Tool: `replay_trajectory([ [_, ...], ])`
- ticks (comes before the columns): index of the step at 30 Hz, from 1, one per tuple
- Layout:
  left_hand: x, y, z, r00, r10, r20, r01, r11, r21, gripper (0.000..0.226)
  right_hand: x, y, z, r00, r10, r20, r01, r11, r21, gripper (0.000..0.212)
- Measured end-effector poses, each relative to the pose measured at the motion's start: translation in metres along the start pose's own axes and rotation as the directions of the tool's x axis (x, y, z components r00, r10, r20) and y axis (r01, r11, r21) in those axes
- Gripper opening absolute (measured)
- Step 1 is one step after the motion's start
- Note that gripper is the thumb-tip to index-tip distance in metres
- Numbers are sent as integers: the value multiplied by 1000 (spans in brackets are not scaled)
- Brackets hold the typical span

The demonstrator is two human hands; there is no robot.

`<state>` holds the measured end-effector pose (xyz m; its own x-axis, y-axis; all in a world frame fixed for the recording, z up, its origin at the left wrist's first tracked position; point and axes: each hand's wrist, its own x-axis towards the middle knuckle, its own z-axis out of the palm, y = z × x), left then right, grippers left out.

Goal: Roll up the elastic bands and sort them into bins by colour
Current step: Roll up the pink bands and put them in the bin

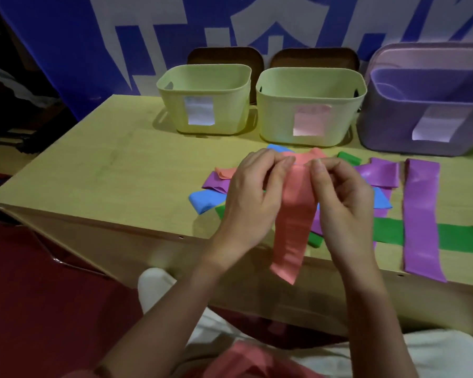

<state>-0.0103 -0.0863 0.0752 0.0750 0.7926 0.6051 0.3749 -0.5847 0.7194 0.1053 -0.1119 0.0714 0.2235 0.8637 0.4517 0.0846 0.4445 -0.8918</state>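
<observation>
1. The pink band (294,214) hangs upright over the table's near edge, its top end pinched between both hands and its free end dangling below the tabletop.
2. The left hand (253,197) pinches the band's top left corner between thumb and curled fingers.
3. The right hand (339,197) pinches the top right corner the same way, its fingers curled round the edge.
4. Under and behind the hands lies a loose pile of bands (216,192) on the table: blue, purple, green and another pink one, overlapping each other.
5. To the right a long purple band (421,214) lies flat, running from far to near and hanging over the near edge; it crosses over a green band (459,240) that lies left to right.
6. Along the far side of the table (107,159) stand three bins, each with a pale label on its near wall: a left yellow bin (224,105), a middle yellow bin (279,115) and a purple bin (388,124) on the right.
7. Two brown lids (224,54) lean behind the yellow bins, and a pink lid (426,54) behind the purple one.
8. A blue and white backdrop (66,50) hangs beyond the table.
</observation>
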Motion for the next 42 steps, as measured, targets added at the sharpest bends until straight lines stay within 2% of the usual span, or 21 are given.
replay_trajectory([
  [3,-1,-2,10,997,-62,35,65,992,-107,22,-2,0,-11,1000,-5,15,5,1000,-1,6],
  [10,-4,0,23,992,-119,33,124,971,-205,30,-9,6,-20,997,-61,46,66,991,-119,8],
  [13,-5,1,28,997,-81,-20,77,986,-151,35,-10,12,-18,998,-47,33,51,989,-141,11],
  [16,-4,-1,32,996,34,-88,-35,999,-10,32,-10,13,-18,998,-69,12,70,982,-176,16],
  [18,-4,-3,36,993,61,-98,-59,998,26,30,-9,12,-18,996,-92,5,91,975,-205,17],
  [26,-11,-7,42,999,41,-13,-42,998,-51,31,-13,19,-18,999,-54,0,53,979,-197,23],
  [30,-10,-9,43,997,-74,-35,68,988,-139,35,-17,18,-16,1000,-23,9,24,993,-118,20],
  [33,-11,-9,43,988,-152,-30,141,963,-228,42,-20,17,-15,1000,-10,12,11,999,-35,3],
  [36,-11,-5,42,964,-265,-27,239,905,-353,52,-20,15,-15,999,-37,5,37,999,-16,17],
  [40,-9,-1,43,919,-393,-22,341,822,-455,37,-19,13,-12,999,-43,-14,43,999,21,17],
  [42,-8,0,42,916,-401,-2,352,807,-473,42,-18,13,-11,999,-44,-19,45,999,30,15],
])
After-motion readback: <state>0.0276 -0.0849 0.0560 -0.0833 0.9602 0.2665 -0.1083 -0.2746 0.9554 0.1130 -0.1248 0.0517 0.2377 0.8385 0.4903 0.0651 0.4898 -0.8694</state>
